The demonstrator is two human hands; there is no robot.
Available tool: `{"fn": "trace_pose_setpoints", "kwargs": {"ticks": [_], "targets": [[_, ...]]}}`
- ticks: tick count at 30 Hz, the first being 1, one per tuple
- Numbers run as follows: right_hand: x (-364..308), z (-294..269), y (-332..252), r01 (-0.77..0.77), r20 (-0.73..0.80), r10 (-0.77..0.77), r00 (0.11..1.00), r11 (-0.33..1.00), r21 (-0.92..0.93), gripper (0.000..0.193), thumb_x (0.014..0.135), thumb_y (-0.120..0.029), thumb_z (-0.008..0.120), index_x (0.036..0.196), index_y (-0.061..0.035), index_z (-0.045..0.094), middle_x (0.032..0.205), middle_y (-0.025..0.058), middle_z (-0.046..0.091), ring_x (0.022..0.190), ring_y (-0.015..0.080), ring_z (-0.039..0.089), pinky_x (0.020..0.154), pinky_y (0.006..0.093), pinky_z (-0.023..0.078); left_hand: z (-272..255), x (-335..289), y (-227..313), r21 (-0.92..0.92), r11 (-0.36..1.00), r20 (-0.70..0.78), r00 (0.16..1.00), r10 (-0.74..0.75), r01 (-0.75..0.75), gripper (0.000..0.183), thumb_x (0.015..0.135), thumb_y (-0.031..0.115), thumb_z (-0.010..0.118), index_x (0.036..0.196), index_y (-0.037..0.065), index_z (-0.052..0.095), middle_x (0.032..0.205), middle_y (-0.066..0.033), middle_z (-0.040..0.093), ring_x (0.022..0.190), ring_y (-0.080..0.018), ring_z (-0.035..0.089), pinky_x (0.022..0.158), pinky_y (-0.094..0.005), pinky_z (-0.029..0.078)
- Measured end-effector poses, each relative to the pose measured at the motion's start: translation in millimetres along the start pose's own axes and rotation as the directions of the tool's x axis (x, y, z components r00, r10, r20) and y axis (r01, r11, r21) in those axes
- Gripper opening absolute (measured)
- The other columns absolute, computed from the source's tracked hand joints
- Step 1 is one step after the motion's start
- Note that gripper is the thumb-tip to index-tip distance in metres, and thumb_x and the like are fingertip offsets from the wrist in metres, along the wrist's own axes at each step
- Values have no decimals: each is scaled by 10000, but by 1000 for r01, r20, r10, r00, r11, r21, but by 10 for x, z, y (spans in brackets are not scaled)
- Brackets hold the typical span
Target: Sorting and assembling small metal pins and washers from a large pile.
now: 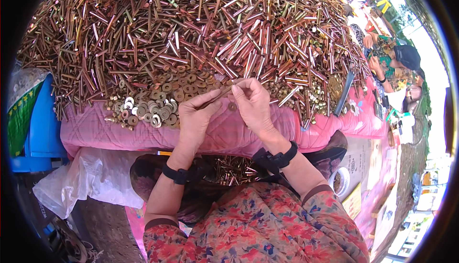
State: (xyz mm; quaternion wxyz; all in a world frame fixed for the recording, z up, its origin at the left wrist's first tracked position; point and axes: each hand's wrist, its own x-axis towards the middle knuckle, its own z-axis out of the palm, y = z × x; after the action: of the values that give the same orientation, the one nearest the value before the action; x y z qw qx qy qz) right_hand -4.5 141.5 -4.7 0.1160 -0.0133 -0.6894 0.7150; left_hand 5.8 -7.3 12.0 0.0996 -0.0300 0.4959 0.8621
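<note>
pink quilt [220, 133] likely stops heaped metal tubes [258, 38] rolling; left hand [195, 116] and right hand [253, 106], fingers pinched close, share one slim brownish piece [224, 92], apparently steadying it.

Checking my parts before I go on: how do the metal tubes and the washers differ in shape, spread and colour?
Shape: the metal tubes are long and slim, while the washers are flat rings.
Spread: the metal tubes form a broad heap; the washers make a small patch nearer the person.
Colour: the metal tubes look mostly coppery, whereas the washers are dull bronze with some silvery ones.
Shared: both look metallic and lie loose and jumbled.
</note>
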Motion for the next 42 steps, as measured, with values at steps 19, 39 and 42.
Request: {"fn": "trace_pose_setpoints", "kwargs": {"ticks": [19, 39, 42], "targets": [[-137, -303, -176, 157, 161, -48, 986, 599, -785, 260, 771, -138, 635, 991, -22, 559, 666, 108, 617, 600, 255, 615, 548, 335, 482, -100, 99, -87, -46, 995, -94, 991, -94, 90, 111, 780, 58, 672, 882, 23, 651, 707, -23, 631, 508, -40, 487, 464, -156, 358], [-87, -292, -240, -215, -71, 246, 967, 930, 297, 124, 881, -119, 542, 963, -25, 539, 911, 89, 632, 817, 174, 620, 718, 296, 513, -31, -1, -13, 133, 990, 50, 998, 48, -54, 89, 782, -15, 645, 870, -28, 649, 768, -45, 648, 632, -64, 565, 594, -185, 457], [-81, -296, -265, -234, -34, 271, 962, 882, 408, 111, 875, -114, 548, 937, -23, 550, 908, 98, 632, 820, 183, 623, 716, 299, 519, -73, 19, 7, 145, 989, 56, 998, 33, -41, 79, 791, -11, 634, 863, -42, 641, 800, -68, 656, 706, -103, 626, 678, -216, 516]]}}
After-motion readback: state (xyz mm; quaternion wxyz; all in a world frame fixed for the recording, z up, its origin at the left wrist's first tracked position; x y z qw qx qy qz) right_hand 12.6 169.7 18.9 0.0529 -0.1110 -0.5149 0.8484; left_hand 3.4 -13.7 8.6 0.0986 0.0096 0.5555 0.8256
